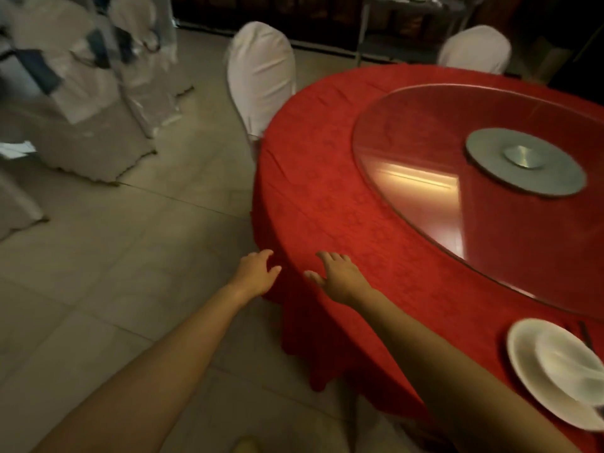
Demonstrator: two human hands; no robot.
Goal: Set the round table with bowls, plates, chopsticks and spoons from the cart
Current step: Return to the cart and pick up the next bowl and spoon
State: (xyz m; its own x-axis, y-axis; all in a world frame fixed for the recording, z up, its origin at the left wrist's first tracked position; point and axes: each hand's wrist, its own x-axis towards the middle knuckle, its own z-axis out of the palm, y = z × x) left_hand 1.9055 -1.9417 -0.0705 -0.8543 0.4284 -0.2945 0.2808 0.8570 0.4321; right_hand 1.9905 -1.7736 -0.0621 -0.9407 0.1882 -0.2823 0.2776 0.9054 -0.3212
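My left hand (256, 273) hangs just off the round table (327, 197) edge, fingers loose, holding nothing. My right hand (340, 277) is spread open over its rim, also empty, likely between fetches. White plate (522, 362) with bowl (568, 361) sits at the table's near-right rim.

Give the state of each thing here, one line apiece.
Tablecloth: spread, hanging over the edge.
Left hand: open, holding nothing, beside the tablecloth.
Right hand: open, holding nothing, over the tablecloth.
Plate: on the tablecloth, bowl on it.
Bowl: sits on the plate.
Chairs: white-covered, drawn up to the tablecloth.
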